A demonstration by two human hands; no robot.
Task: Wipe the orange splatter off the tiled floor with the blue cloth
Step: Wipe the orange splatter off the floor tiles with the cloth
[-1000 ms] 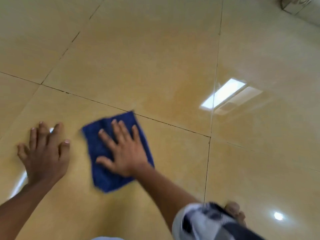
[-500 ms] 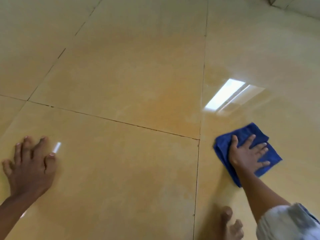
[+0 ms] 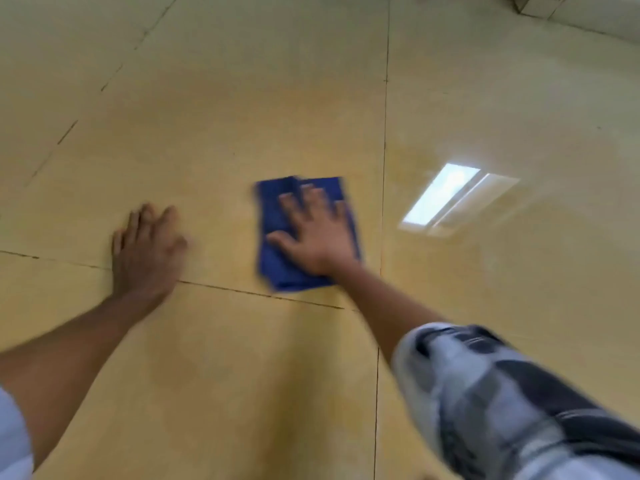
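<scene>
Blue cloth (image 3: 277,268) under flat right hand (image 3: 317,237); left hand (image 3: 145,251) braces nearby on tiled floor (image 3: 242,375).

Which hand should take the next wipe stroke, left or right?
Right. The right hand already lies flat with spread fingers on the blue cloth, pressing it to the tiled floor. The left hand rests bare on the floor, apart from the cloth, likely bracing.

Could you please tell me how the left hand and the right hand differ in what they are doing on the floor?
The right hand presses flat on the blue cloth; the left hand rests on the bare floor. The right fingers are spread; the left fingers lie close together. The right arm shows a checked sleeve; the left forearm is bare. Both hands are open, palm down.
</scene>
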